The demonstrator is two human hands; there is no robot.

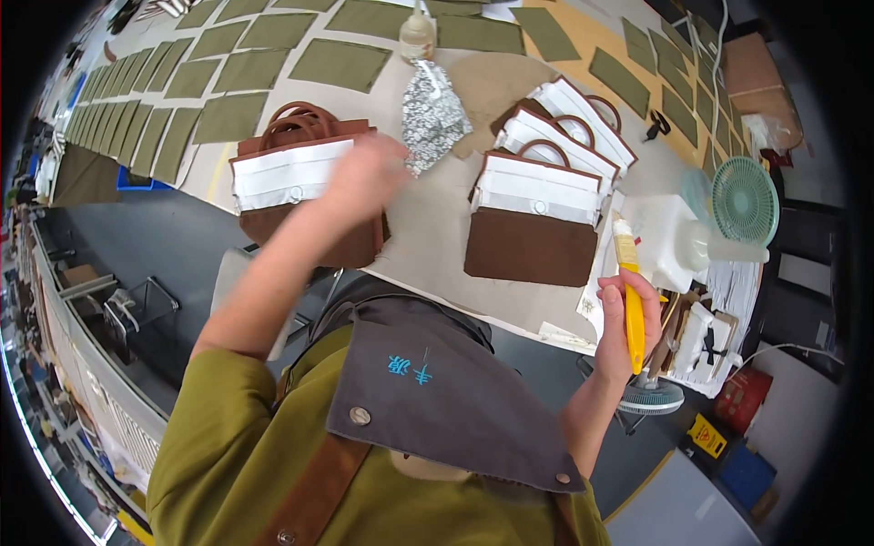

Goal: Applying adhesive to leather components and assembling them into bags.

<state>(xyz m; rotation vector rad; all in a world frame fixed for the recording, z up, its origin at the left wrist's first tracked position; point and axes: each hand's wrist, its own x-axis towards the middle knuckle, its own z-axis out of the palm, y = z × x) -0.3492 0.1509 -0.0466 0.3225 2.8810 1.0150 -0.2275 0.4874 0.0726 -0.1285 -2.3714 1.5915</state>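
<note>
My right hand [615, 338] is closed around a brush [631, 296] with a yellow handle and pale bristles pointing up and away, beside a white plastic jug [665, 232]. My left hand [371, 177], smeared by motion, passes over the right side of a brown handbag [314, 241] with a white upper panel; whether it touches the bag is unclear. More brown handles [296, 123] show behind that panel. To the right, several similar brown and white handbags [531, 246] lie overlapped in a fanned row, their round handles pointing away from me.
Rows of olive fabric pieces [341, 65] cover the far table [428, 246]. A bottle [418, 38] stands at the back, near a patterned silver-white sheet [435, 118]. Black scissors [656, 125] lie at right, near a green fan [745, 202]. The table's front edge runs before me.
</note>
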